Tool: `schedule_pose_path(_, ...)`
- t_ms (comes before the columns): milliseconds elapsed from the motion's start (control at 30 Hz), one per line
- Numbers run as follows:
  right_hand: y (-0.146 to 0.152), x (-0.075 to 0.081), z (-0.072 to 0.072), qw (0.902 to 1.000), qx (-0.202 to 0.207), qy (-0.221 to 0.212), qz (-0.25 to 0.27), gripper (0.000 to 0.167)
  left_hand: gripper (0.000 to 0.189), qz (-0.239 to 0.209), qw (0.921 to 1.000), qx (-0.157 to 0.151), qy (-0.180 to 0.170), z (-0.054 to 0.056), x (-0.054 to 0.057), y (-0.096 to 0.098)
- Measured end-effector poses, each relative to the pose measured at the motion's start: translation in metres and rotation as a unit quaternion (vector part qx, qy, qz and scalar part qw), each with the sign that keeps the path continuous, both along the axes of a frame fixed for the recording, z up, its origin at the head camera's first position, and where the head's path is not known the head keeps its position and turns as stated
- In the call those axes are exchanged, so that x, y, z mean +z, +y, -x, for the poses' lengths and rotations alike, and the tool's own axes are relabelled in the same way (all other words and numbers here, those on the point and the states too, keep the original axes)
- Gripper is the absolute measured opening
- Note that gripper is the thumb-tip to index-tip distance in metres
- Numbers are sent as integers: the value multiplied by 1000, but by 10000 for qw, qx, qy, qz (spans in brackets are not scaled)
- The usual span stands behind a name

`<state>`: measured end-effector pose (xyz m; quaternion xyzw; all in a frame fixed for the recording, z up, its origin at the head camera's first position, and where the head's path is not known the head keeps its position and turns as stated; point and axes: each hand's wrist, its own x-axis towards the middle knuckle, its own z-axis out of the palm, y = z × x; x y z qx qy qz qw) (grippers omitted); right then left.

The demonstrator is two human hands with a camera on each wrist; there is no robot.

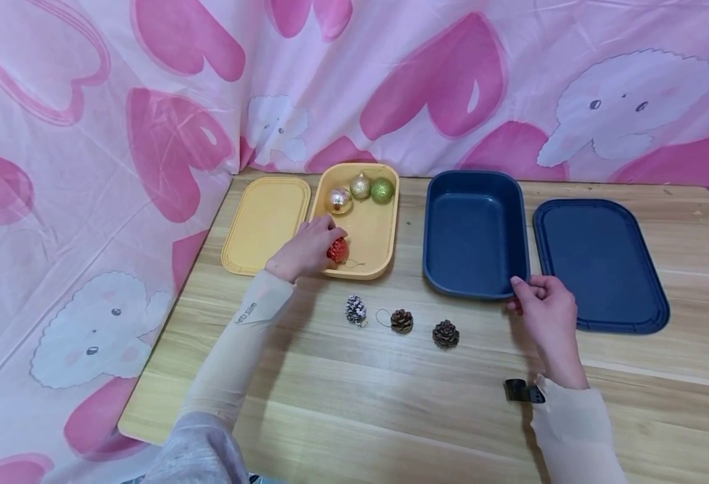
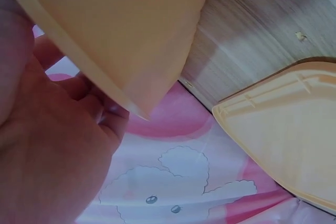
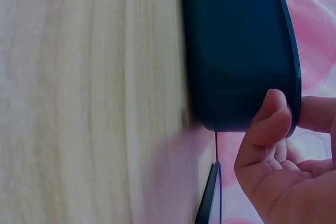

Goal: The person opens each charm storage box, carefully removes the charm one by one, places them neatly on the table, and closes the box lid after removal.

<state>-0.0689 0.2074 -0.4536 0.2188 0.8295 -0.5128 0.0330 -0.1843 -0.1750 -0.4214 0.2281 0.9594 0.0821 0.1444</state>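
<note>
My left hand [image 1: 310,247] reaches over the near left rim of the yellow box [image 1: 369,235] and holds a red textured Christmas ornament [image 1: 338,250] inside, near its front. A thin gold string trails from the ornament. In the left wrist view, the box wall [image 2: 121,19] hides my fingertips and the ornament. Further back in the box lie a shiny pinkish bauble [image 1: 339,200], a gold glitter bauble [image 1: 360,186] and a green glitter bauble [image 1: 382,191]. My right hand [image 1: 544,306] pinches the near right corner of the dark blue box [image 1: 475,235] between thumb and fingers.
A yellow lid [image 1: 266,225] lies left of the yellow box, a blue lid [image 1: 602,265] right of the blue one. In front stand a frosted pinecone [image 1: 355,310] and two brown pinecones [image 1: 401,320]. A pink patterned curtain [image 1: 427,81] hangs behind the table.
</note>
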Motion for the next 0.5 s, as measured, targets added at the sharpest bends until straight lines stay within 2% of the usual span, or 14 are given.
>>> schedule_pose_path(500,1,1,0,9991,174,-24,393,31,63,343,9993,-1,-158,3,1,4)
